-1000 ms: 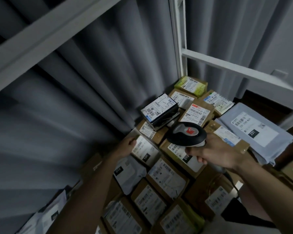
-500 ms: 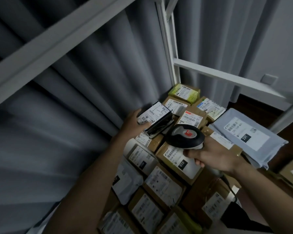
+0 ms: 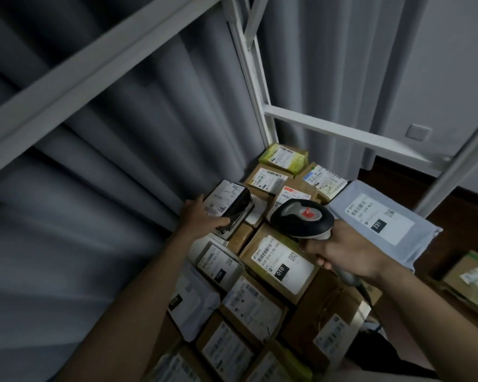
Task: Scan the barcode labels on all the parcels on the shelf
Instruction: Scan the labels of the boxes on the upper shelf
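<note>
Head view. Since the frame half a second back, the left hand (image 3: 202, 216) has closed further over the small black-sided parcel (image 3: 229, 208), and that parcel is now tilting up at the back of the shelf (image 3: 340, 133), its label blurred. A second back the same hand was lower, on the parcels nearer the front edge.

The left hand is gripping the black-sided parcel, thumb lying along its near face and fingers behind it; the parcel is sitting on top of a brown box, close to the grey curtain (image 3: 122, 161).

The right hand (image 3: 345, 252) is wrapping round the handle of the barcode scanner (image 3: 301, 217), fingers curled tight. The scanner head is hovering over the brown boxes, just right of the lifted parcel, with a red mark on its top. Whether it is touching anything below cannot be told.

Parcels are covering the shelf edge to edge, labels up. A brown box with a "010" label (image 3: 280, 264) is lying directly below the scanner. A grey mailer bag marked "231" (image 3: 381, 219) is lying at the right edge. A yellow-green parcel (image 3: 283, 158) is sitting in the back corner by the white upright.
</note>
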